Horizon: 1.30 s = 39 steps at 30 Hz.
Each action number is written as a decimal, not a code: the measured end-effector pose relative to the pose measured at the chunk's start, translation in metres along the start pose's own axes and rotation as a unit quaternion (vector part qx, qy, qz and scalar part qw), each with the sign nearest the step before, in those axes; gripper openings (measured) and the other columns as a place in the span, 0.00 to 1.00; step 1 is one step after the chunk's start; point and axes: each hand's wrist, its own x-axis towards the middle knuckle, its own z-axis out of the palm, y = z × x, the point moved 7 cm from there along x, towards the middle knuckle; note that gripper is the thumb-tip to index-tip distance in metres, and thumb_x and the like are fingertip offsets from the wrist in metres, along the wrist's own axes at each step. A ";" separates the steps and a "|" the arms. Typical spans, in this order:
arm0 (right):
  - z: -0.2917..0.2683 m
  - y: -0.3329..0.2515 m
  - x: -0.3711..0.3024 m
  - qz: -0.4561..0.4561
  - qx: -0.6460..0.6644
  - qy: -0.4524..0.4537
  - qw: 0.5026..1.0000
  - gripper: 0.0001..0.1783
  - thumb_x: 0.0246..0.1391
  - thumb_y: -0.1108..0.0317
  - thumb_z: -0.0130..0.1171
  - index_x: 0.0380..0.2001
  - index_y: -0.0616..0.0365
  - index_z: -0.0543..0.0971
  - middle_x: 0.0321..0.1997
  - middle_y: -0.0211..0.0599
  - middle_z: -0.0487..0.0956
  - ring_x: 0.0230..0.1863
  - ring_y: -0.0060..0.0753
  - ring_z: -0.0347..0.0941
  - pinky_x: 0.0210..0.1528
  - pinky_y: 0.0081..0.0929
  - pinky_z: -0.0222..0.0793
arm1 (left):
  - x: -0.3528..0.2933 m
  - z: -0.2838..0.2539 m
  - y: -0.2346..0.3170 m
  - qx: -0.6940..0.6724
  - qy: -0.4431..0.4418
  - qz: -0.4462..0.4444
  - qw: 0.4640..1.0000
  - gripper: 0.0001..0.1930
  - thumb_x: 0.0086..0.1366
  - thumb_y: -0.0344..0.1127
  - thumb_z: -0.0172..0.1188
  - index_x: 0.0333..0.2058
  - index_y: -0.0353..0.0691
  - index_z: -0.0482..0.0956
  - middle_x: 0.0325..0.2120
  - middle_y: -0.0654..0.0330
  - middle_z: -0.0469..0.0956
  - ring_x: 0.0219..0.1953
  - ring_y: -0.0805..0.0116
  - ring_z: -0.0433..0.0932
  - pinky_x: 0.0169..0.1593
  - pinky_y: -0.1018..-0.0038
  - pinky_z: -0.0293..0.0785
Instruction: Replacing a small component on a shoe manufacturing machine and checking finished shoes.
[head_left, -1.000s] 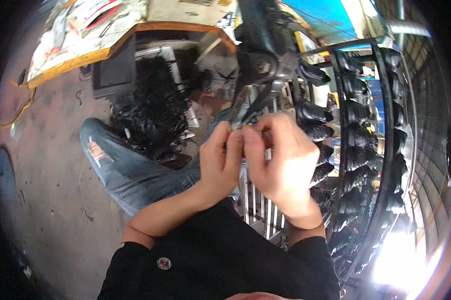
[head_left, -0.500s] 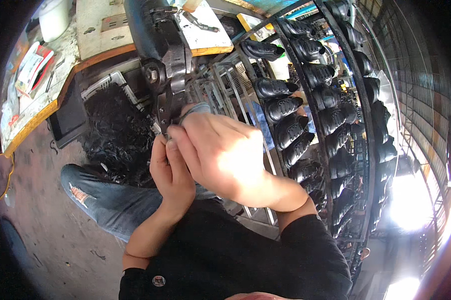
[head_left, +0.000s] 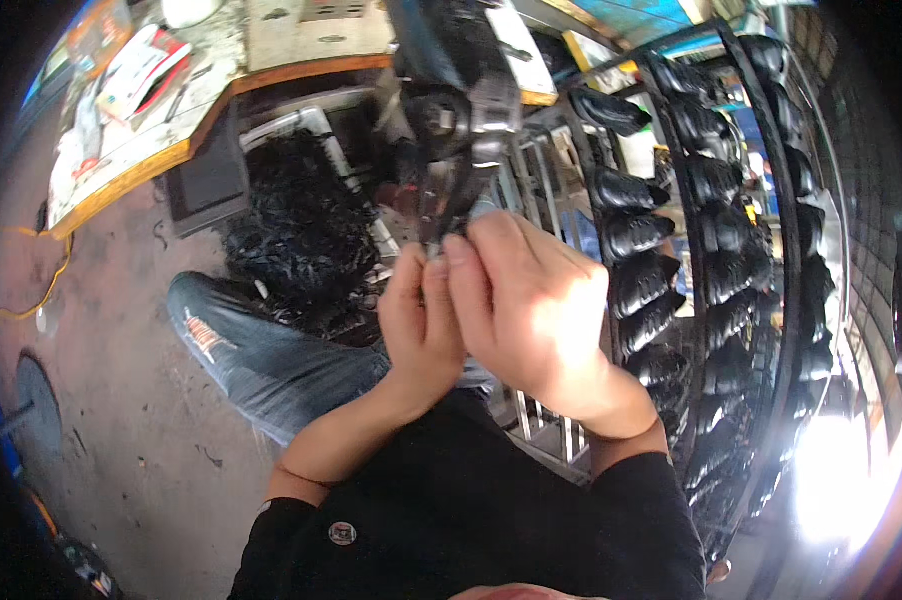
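I have my left hand (head_left: pixel 421 318) and right hand (head_left: pixel 536 300) touching, near the black machine head (head_left: pixel 436 112), fingertips (head_left: pixel 457 252) pinched together, whether on anything I cannot tell.

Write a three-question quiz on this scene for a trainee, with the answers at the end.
1. True or false: the left hand and the right hand are held wide apart.

2. Fill in the blank: the rack on the person's right holds rows of black ____.

3. Choose one: where is the black heap?
a) On the rack
b) Left of the rack
c) Right of the rack

Key:
1. False; they are close together, in front of the dark machine.
2. Shoes.
3. b.
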 end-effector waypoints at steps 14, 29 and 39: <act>0.003 -0.001 0.006 0.012 0.046 -0.019 0.999 0.07 0.61 0.72 0.61 0.30 0.61 0.77 0.23 0.46 0.75 0.22 0.53 0.75 0.24 0.39 0.69 | 0.004 -0.003 0.000 -0.015 0.002 -0.014 1.000 0.15 0.79 0.34 0.49 0.29 0.40 0.64 0.17 0.68 0.65 0.22 0.84 0.62 0.24 0.77 0.60; 0.018 0.043 -0.061 0.125 0.257 -0.049 0.957 0.07 0.57 0.75 0.69 0.38 0.61 0.82 0.32 0.38 0.82 0.27 0.35 0.81 0.31 0.27 0.77 | -0.022 -0.013 -0.027 -0.138 -0.070 -0.161 0.975 0.20 0.84 0.44 0.38 0.51 0.33 0.74 0.31 0.58 0.81 0.27 0.77 0.74 0.32 0.78 0.73; 0.081 0.044 -0.098 0.143 0.342 -0.098 0.924 0.13 0.51 0.78 0.68 0.41 0.58 0.84 0.42 0.36 0.83 0.37 0.38 0.82 0.35 0.29 0.77 | -0.049 0.001 -0.046 -0.348 -0.131 -0.337 0.865 0.36 0.80 0.60 0.29 0.75 0.43 0.52 0.72 0.42 0.59 0.72 0.45 0.62 0.74 0.51 0.57</act>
